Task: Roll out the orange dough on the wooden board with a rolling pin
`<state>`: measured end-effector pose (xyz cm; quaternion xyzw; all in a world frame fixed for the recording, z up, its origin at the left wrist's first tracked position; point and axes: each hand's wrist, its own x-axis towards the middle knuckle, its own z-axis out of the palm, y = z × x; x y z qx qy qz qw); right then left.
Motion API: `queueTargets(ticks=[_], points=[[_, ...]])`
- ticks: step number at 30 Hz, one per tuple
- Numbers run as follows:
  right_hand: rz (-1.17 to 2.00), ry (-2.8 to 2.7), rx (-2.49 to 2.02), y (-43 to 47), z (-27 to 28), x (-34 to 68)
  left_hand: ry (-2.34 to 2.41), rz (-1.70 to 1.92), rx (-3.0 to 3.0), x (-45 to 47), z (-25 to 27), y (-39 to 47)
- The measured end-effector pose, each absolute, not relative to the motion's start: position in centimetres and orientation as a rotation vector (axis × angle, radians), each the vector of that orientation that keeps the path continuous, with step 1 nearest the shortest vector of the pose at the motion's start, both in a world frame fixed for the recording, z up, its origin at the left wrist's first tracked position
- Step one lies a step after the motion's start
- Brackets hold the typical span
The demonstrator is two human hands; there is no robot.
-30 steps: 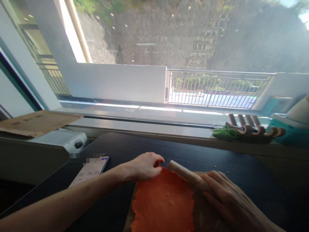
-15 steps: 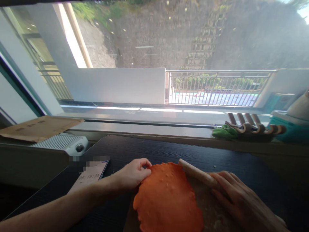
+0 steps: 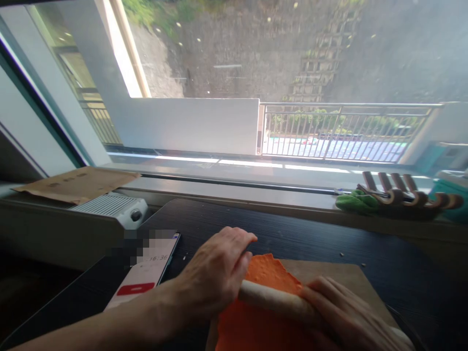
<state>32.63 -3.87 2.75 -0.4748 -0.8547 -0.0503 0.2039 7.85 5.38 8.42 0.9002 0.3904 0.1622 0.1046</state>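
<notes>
A flat orange sheet of dough (image 3: 268, 270) with a ragged edge and small bumps lies on a brown board (image 3: 329, 270). Across it rests a pale wooden rolling pin (image 3: 272, 298). My right hand (image 3: 340, 307) lies over the pin's right part, its fingers around it. At the pin's left end is my left hand (image 3: 223, 265), bent over the dough's left edge. A gap shows between its thumb and fingers, and nothing is visible in them. Whether it touches the pin is unclear. The near part of the sheet runs out of view.
On the dark table (image 3: 204, 219), a phone (image 3: 146, 273) showing a timer lies left of my forearm. A brown paper envelope (image 3: 80, 183) rests on a white heater (image 3: 124, 207). A green cloth (image 3: 356, 202) and a rack with curved wooden pieces (image 3: 402, 190) stand along the sill.
My right hand has brought the rolling pin from beside the dough to across it. My left hand has let go of the dough's edge and moved right to the pin's end. The view has shifted slightly.
</notes>
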Motion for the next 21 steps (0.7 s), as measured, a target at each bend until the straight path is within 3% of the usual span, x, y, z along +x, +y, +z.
queueTargets(ticks=[7,11,17,21], points=[[-0.245,-2.316,-1.580,0.0,2.0,31.7,0.967,0.233,2.809,11.8,3.2,7.2],[-0.333,-2.263,-1.674,0.5,1.1,32.2,1.064,0.122,2.731,11.7,3.3,8.7],[-0.210,-2.448,-1.332,-4.1,0.7,33.4,0.781,0.193,2.954,8.7,3.5,4.6],[-0.311,-2.351,-1.511,-3.1,0.6,34.3,0.887,0.166,2.901,9.8,3.6,5.9]])
